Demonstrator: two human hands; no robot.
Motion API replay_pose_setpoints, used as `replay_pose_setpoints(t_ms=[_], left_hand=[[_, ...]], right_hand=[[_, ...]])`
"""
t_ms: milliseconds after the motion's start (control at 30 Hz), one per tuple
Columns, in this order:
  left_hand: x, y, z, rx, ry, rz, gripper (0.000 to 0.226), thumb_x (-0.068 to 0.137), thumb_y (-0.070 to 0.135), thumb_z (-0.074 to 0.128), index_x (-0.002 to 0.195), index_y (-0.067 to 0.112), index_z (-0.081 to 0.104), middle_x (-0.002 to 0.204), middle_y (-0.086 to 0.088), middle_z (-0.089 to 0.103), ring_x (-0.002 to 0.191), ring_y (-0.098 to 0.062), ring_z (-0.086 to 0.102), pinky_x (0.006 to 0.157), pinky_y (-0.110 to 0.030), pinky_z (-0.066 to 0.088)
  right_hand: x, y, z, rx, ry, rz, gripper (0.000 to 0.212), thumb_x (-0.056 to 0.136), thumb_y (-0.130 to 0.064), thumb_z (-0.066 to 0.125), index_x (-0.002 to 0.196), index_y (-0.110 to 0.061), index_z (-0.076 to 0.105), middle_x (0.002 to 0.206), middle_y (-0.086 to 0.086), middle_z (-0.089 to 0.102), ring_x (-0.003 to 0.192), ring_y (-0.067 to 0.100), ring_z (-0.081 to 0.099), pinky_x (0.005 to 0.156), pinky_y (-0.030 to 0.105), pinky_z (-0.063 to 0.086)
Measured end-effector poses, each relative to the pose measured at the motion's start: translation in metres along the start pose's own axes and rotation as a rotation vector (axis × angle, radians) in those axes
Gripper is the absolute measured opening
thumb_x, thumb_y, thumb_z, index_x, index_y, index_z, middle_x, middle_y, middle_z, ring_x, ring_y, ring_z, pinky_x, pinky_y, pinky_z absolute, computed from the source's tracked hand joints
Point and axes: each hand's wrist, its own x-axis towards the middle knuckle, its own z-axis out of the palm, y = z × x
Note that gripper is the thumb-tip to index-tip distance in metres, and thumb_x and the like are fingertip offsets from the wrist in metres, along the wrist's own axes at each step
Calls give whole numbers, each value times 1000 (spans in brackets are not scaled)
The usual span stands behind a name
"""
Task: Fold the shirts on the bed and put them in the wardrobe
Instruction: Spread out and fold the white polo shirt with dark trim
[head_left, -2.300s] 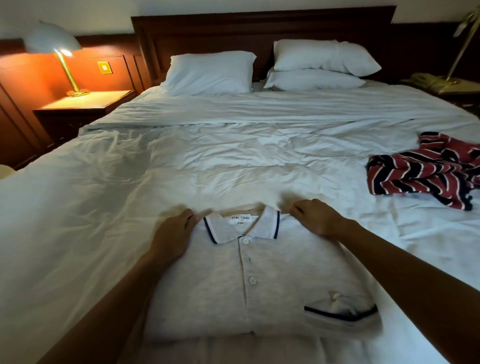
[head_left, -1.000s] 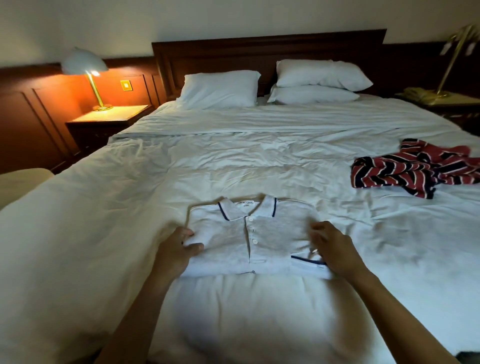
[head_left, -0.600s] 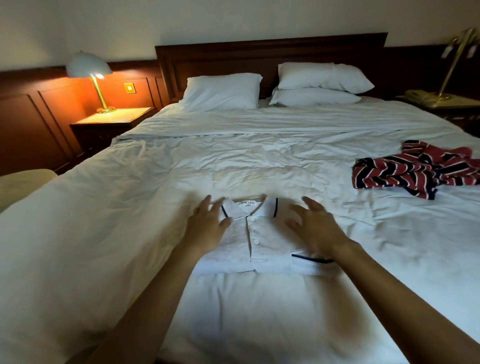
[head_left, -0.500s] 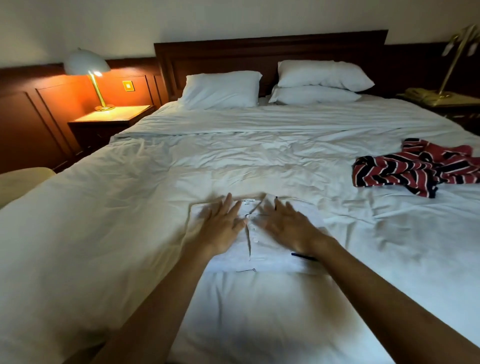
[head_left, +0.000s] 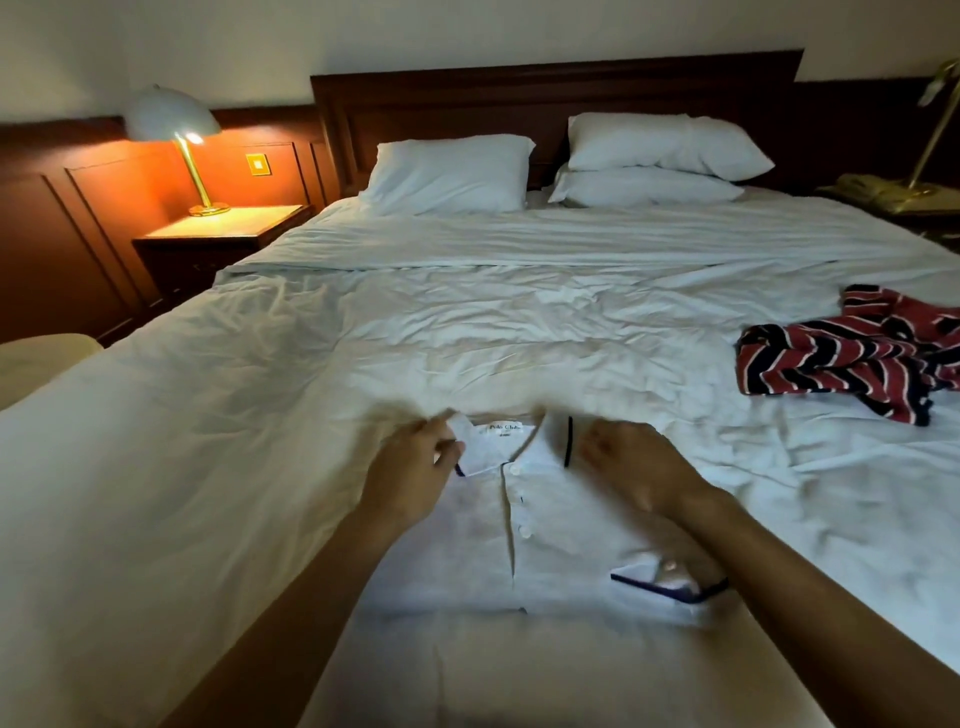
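1. Left hand (head_left: 410, 467) pinches the polo (head_left: 519, 551) at its left collar tip, with fingers and thumb curled round the cloth; motion blur softens them.
2. Right hand (head_left: 634, 467) sits on the polo's right shoulder just beside the collar, fingers bent downward. I cannot tell whether they grip the cloth or only press it.
3. White and folded, buttons up, the polo lies at lower centre on the bed (head_left: 234, 467).
4. At right centre a striped shirt (head_left: 852, 358) in red, navy and white lies crumpled, well apart from the polo.
5. Three pillows (head_left: 447, 174) lean at the headboard (head_left: 556, 93) in the upper centre, the right two stacked.
6. Upper left, a lit lamp (head_left: 171, 119) stands on a nightstand (head_left: 223, 228).
7. Both forearms cross the polo's lower corners, and the right one half covers a dark-trimmed cuff.
8. The right frame edge cuts off the striped shirt; a brass lamp stem at upper right is dim and clipped.
9. A pale rounded thing at the left edge is too cropped to identify.
10. Creased white cover stretches wide left of the polo and between it and the pillows; the bed's left edge runs diagonally up to the nightstand.
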Motion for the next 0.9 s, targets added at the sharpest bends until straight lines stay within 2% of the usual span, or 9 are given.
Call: replay_pose_setpoints(t_ms=[100, 233, 400, 500, 567, 633, 700, 800, 900], left_hand=[[38, -9, 16, -126, -102, -65, 35, 91, 45, 59, 115, 20, 66, 113, 0, 59, 105, -22, 60, 93, -41, 49], [82, -16, 34, -66, -210, -183, 42, 90, 38, 71, 127, 20, 61, 120, -6, 64, 109, -25, 63, 98, -39, 49], [118, -21, 36, -101, -406, -227, 47, 79, 24, 85, 120, 11, 67, 105, -8, 65, 96, -20, 62, 79, -23, 44], [126, -30, 27, -208, -427, -278, 46, 72, 14, 90, 113, 7, 71, 98, -6, 65, 91, -18, 60, 71, -23, 45], [130, -35, 21, -293, -417, -316, 37, 71, 12, 89, 105, 7, 75, 88, -4, 68, 84, -18, 61, 68, -23, 45], [130, -40, 17, -358, -381, -349, 22, 73, 9, 87, 91, 11, 75, 79, -1, 68, 75, -14, 61, 65, -21, 47], [127, -46, 16, -401, -366, -391, 12, 77, 9, 85, 79, 10, 73, 66, -1, 64, 58, -10, 56, 54, -20, 45], [118, -56, 23, -318, -295, -346, 31, 88, 21, 77, 66, 1, 67, 45, 6, 48, 37, -4, 39, 50, -26, 33], [110, -49, 23, -274, -172, -287, 48, 96, 44, 61, 82, -1, 70, 54, 3, 57, 46, -7, 51, 58, -29, 40]], right_hand=[[46, -2, 25, 26, 74, 50, 34, 99, -38, 45, 124, -22, 62, 120, 9, 63, 114, 30, 56, 94, 41, 46], [96, -15, 42, -122, 33, 56, 44, 96, -44, 49, 137, -29, 52, 133, 1, 58, 127, 27, 46, 105, 42, 36], [138, -6, 43, 28, -240, -43, 44, 87, -45, 70, 123, -21, 63, 104, -3, 62, 106, 18, 59, 88, 29, 45], [147, 9, 37, 68, -290, -42, 45, 83, -42, 76, 121, -19, 65, 110, -2, 64, 108, 16, 60, 83, 23, 43], [150, 17, 33, 121, -259, -33, 43, 81, -39, 79, 117, -18, 68, 106, -4, 63, 103, 12, 58, 80, 21, 41], [150, 22, 31, 193, -174, -27, 28, 78, -34, 81, 96, -13, 75, 80, -7, 61, 81, 9, 57, 64, 14, 39], [148, 25, 31, 220, -94, -5, 31, 78, -34, 82, 71, -7, 68, 58, -6, 51, 60, 8, 48, 50, 13, 34], [140, 25, 38, 185, -8, 44, 52, 85, -44, 74, 55, -13, 45, 49, -5, 40, 49, 9, 40, 49, 21, 31], [129, 23, 35, 209, 97, 76, 50, 96, -49, 54, 62, -13, 51, 55, 0, 52, 57, 18, 53, 57, 32, 38]])
